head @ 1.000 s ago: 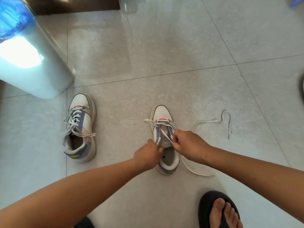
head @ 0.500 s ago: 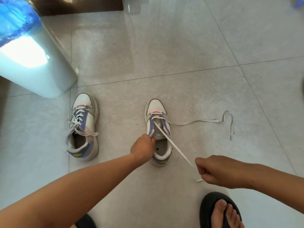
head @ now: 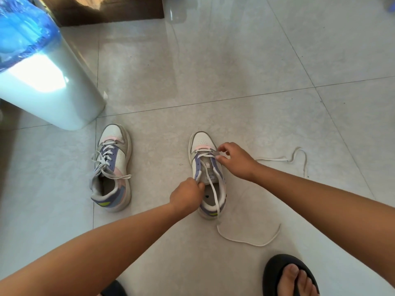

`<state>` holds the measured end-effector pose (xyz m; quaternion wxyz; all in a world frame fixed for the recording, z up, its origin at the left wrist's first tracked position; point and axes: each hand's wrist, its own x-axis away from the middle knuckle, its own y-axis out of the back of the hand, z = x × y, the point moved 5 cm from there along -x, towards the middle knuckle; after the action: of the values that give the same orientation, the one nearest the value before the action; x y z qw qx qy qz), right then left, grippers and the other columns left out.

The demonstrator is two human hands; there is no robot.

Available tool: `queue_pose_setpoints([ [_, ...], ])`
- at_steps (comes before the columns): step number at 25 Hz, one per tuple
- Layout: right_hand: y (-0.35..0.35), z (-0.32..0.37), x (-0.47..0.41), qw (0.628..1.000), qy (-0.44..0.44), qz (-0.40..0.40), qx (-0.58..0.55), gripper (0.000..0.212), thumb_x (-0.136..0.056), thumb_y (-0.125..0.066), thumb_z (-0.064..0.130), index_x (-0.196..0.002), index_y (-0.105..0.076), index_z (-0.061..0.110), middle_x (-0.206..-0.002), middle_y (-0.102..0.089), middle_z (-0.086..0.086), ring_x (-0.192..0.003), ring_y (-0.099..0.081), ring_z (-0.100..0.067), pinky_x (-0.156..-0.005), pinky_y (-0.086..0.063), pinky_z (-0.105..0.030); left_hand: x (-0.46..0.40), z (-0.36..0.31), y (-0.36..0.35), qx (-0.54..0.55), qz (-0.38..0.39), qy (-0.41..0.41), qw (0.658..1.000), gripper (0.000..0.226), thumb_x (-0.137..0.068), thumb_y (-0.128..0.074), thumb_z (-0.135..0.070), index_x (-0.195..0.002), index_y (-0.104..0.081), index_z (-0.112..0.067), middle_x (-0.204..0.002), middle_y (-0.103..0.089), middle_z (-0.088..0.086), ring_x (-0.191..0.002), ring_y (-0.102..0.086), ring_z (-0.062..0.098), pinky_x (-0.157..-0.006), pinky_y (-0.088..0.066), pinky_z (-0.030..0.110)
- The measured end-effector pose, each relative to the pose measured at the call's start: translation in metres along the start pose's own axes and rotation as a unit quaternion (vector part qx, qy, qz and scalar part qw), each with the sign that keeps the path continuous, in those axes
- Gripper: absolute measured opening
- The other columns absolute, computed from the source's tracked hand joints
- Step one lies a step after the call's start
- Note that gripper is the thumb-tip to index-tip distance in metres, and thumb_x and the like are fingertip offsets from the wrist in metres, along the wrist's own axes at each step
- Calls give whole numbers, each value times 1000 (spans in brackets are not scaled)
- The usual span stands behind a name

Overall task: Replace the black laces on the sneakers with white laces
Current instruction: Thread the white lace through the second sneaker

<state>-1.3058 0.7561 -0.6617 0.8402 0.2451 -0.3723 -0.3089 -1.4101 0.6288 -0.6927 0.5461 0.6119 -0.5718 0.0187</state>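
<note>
Both hands, left hand (head: 188, 194) and right hand (head: 236, 160), pinch sneaker (head: 208, 174) lace (head: 213, 193)

Two sneakers are counted on the floor: a laced sneaker (head: 112, 167) at left and a partly laced sneaker (head: 208, 176) at centre. Two white laces are seen, one tied lace (head: 104, 165) in the left sneaker and one loose lace (head: 245, 242) trailing from the centre one. Two hands are shown, the left hand (head: 187, 194) and the right hand (head: 236, 161). Two black sandals are counted, a right sandal (head: 288, 274) and a left sandal (head: 114, 289), the latter mostly cut off. One white bin (head: 49, 90) is seen, fitted with one blue liner (head: 23, 28).
</note>
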Motion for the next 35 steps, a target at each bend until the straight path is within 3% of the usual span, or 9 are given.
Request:
queue_pose_setpoints([
  [6,-13,3,-20,999,-32,24,18,28,-90,-59,40,-80,-53,15,-95,-53,-8,-85,-47,-21,-70,-35,-28,1,2,0,34,21,9,999,27,-96,-35,-29,-85,-47,-7,-101,-60,19,-85,-53,31,-69,-37,32],
  [10,-5,7,-17,997,-19,25,-65,18,-96,-51,28,-83,-46,17,-77,-50,1,-73,-46,-17,-67,-41,-30,1,1,0,37,22,13,999,27,-96,-34,-29,-85,-47,-8,-102,-61,18,-80,-51,28,-67,-37,31],
  [13,-4,13,-13,997,39,34,66,16,-97,-48,31,-105,-49,17,-86,-51,2,-80,-50,-20,-66,-40,-30,1,2,-2,39,27,20,999,27,-96,-34,-29,-88,-48,-8,-105,-61,19,-91,-57,33,-70,-38,32],
  [15,-6,23,-14,969,104,6,222,27,-96,-47,35,-116,-49,17,-105,-49,-2,-91,-53,-24,-70,-41,-32,1,3,-3,30,40,27,998,30,-96,-35,-33,-98,-48,-6,-108,-60,17,-95,-57,33,-72,-39,32],
  [17,-8,34,-16,954,137,-31,265,30,-94,-50,34,-117,-52,15,-116,-47,-7,-100,-51,-25,-72,-43,-33,0,-1,4,20,44,23,999,39,-92,-39,-42,-111,-42,-8,-105,-56,10,-92,-55,28,-73,-39,32],
  [21,-21,44,-23,934,128,-37,331,29,-94,-48,24,-116,-56,8,-120,-46,-11,-107,-46,-27,-69,-37,-32,-12,-22,42,42,-93,-73,992,45,-86,-50,-44,-113,-36,-10,-98,-57,9,-85,-57,28,-65,-38,32],
  [23,-26,46,-24,927,126,-34,352,29,-94,-46,20,-117,-56,5,-121,-45,-12,-107,-47,-28,-66,-35,-32,-16,-26,46,53,-106,-88,989,37,-89,-50,-35,-110,-36,-8,-98,-61,14,-80,-57,29,-62,-38,31],
  [30,-9,32,-31,998,-2,-28,54,18,-90,-58,18,-96,-71,6,-104,-65,-10,-94,-60,-22,-76,-44,-28,-22,-18,44,160,-76,-42,983,25,-90,-47,-26,-105,-34,-11,-89,-61,14,-66,-63,30,-51,-56,40],
  [35,-9,38,-35,994,-38,64,85,24,-88,-49,11,-83,-68,-3,-85,-66,-17,-77,-52,-22,-62,-39,-26,-19,-20,46,174,-64,-45,982,24,-90,-45,-20,-109,-33,-11,-91,-59,16,-64,-63,33,-47,-56,41],
])
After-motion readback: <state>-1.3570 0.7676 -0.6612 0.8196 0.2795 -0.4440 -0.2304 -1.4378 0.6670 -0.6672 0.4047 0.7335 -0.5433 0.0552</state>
